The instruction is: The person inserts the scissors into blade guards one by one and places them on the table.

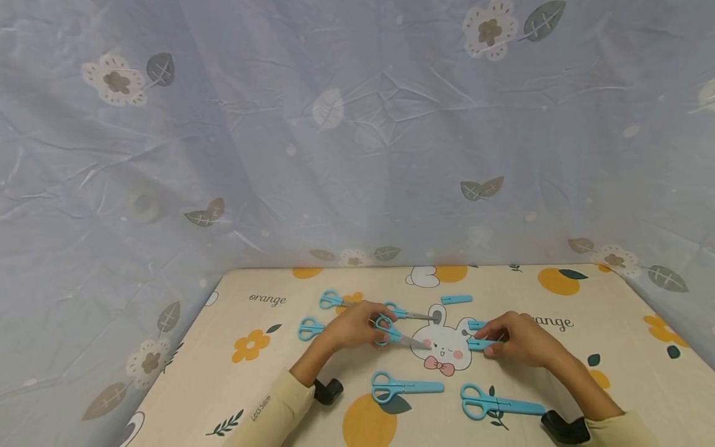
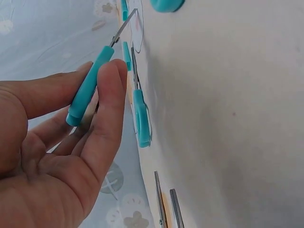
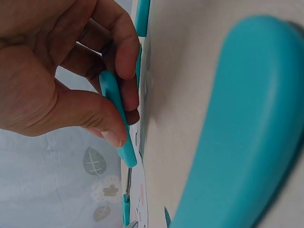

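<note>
While fingers [image 2: 110,99] hide part of the scissors [image 1: 396,337], pinched in my left grip [image 1: 356,324] over the middle of the table [image 1: 203,366], their long axis runs crosswise, blades [image 1: 416,344] toward its right edge; my right grip [image 1: 519,340] pinches a blue sheath [image 1: 479,345], one end covered.

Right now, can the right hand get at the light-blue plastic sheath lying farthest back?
Probably yes: nothing covers that farthest sheath, but the right hand pinches another light-blue plastic sheath, which it would likely have to put down first.
</note>
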`<action>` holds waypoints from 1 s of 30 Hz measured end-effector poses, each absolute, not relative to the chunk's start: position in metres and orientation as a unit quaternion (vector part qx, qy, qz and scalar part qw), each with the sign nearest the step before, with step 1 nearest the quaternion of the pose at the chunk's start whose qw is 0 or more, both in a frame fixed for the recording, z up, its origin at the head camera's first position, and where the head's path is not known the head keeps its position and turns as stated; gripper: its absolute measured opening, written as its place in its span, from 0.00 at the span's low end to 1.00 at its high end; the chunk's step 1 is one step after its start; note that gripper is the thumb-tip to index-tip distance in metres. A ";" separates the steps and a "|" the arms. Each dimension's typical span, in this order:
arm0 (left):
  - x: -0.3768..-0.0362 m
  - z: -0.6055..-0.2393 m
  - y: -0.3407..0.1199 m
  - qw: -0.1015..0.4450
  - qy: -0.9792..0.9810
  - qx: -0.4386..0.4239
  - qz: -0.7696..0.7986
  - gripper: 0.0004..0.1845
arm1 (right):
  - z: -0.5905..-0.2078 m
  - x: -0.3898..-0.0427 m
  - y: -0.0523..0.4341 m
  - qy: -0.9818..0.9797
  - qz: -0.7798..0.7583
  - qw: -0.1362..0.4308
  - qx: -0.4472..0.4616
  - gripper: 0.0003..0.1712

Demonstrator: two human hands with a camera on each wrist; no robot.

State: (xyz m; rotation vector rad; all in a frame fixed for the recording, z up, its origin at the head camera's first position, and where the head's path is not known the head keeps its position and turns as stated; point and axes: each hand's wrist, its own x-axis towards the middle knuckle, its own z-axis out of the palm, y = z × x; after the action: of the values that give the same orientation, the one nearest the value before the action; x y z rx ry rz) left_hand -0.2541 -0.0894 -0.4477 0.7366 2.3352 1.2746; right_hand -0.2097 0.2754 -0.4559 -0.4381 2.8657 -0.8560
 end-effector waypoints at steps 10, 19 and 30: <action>-0.254 -0.444 -0.094 0.187 0.818 0.251 0.482 0.18 | -0.452 -0.210 0.277 0.939 -0.301 0.065 -0.153 0.12; -0.251 -0.442 -0.101 0.172 0.816 0.237 0.498 0.18 | -0.454 -0.208 0.282 0.915 -0.350 0.089 -0.179 0.12; -0.251 -0.439 -0.104 0.187 0.783 0.220 0.551 0.18 | -0.452 -0.210 0.286 0.849 -0.467 0.173 -0.178 0.18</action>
State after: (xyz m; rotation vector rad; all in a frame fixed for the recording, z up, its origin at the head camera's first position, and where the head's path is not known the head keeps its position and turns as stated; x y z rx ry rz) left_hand -0.2513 -0.1036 -0.4387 0.6182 2.2044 1.5511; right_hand -0.2100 0.2857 -0.4523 -0.5045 2.4072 -1.3235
